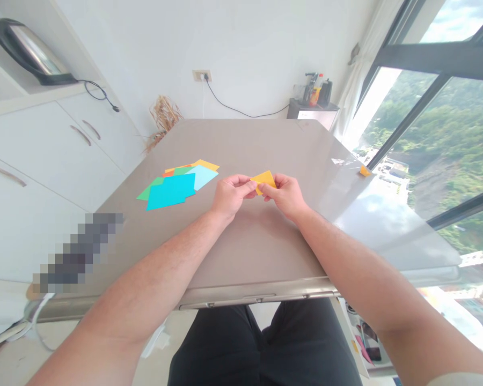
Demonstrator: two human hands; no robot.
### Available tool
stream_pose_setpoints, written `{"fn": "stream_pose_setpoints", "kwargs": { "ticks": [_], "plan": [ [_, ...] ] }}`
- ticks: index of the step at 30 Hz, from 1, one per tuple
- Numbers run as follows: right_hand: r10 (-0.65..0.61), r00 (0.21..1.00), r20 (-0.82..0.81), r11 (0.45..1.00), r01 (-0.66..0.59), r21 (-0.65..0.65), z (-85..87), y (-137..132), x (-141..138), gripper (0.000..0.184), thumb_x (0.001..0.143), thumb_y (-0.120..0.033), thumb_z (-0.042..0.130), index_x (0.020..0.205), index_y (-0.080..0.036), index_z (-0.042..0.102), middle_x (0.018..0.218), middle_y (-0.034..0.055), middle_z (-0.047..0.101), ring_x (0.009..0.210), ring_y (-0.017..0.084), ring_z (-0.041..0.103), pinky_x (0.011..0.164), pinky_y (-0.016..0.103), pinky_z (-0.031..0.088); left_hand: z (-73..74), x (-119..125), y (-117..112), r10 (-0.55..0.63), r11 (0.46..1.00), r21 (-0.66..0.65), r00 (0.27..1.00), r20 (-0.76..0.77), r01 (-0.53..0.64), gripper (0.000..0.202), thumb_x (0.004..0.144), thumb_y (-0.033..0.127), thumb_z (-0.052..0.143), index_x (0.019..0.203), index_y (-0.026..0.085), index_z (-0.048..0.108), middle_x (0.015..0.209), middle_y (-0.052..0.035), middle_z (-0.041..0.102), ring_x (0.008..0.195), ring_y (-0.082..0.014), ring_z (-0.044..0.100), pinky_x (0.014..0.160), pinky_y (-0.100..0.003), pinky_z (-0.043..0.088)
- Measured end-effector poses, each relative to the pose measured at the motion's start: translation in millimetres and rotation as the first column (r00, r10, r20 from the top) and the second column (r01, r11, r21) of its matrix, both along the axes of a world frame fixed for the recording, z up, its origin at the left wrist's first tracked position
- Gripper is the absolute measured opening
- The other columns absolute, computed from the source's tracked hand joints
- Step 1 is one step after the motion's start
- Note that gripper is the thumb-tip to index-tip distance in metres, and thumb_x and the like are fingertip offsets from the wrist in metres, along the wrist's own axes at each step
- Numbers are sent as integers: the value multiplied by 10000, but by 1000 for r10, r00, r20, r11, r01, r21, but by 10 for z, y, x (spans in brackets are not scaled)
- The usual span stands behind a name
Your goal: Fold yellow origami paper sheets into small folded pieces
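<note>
Both my hands meet over the middle of a grey table point(265, 246). My left hand point(230, 194) and my right hand point(286, 194) each pinch an edge of a small yellow-orange piece of paper point(263, 178), folded and held just above the tabletop. Left of my hands, a fanned pile of coloured paper squares point(173, 188) lies flat, with a cyan sheet on top and green, light blue, orange and yellow sheets under it.
A tiny orange paper scrap point(364, 171) sits near the table's right edge by the window. White cabinets point(44, 161) stand to the left with a kettle point(28, 51) on top. A small cart with bottles point(314, 102) stands behind the table.
</note>
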State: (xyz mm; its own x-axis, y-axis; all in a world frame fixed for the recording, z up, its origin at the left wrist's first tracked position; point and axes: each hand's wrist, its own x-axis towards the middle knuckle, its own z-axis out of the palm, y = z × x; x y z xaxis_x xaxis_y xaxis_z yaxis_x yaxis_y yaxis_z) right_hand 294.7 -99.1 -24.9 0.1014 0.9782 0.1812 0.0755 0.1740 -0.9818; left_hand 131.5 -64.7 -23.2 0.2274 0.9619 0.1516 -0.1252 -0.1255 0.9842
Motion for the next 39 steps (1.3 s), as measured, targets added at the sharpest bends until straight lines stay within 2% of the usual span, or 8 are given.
{"fn": "stream_pose_setpoints", "kwargs": {
  "ticks": [20, 25, 32, 39],
  "plan": [
    [26, 999, -29, 1000, -26, 3, -8, 8, 10, 173, 747, -344, 783, 723, -207, 682, 729, 2, 677, 656, 134, 597, 634, 289, 484, 4, 1, -12, -19, 999, 40, 1000, -24, 20, 202, 737, 365, 805, 785, 183, 732, 815, -41, 755, 738, -159, 687, 772, -330, 576],
    [21, 1000, -18, 1000, -21, -6, 16, -11, -4, 200, 735, -356, 801, 698, -204, 677, 682, -7, 654, 629, 127, 574, 608, 280, 463, -5, 4, -11, -46, 997, 67, 998, -48, 49, 237, 736, 379, 821, 792, 185, 697, 800, -40, 756, 741, -164, 693, 759, -326, 579],
    [29, 998, -58, 999, -30, -21, 33, -17, -11, 215, 722, -370, 831, 744, -199, 702, 694, 0, 692, 629, 127, 605, 652, 289, 517, 21, 1, 27, 78, 997, 1, 996, 35, -78, 288, 721, 401, 812, 822, 187, 648, 823, -32, 735, 744, -162, 685, 762, -339, 584],
    [29, 998, -52, 999, -30, -16, -6, 17, 10, 251, 709, -392, 851, 734, -194, 699, 678, 1, 696, 613, 131, 615, 647, 294, 515, 12, -5, 5, -46, 999, 0, 999, 3, 46, 333, 703, 390, 834, 893, 166, 677, 899, -49, 749, 833, -185, 694, 814, -361, 569]
  ]
}}
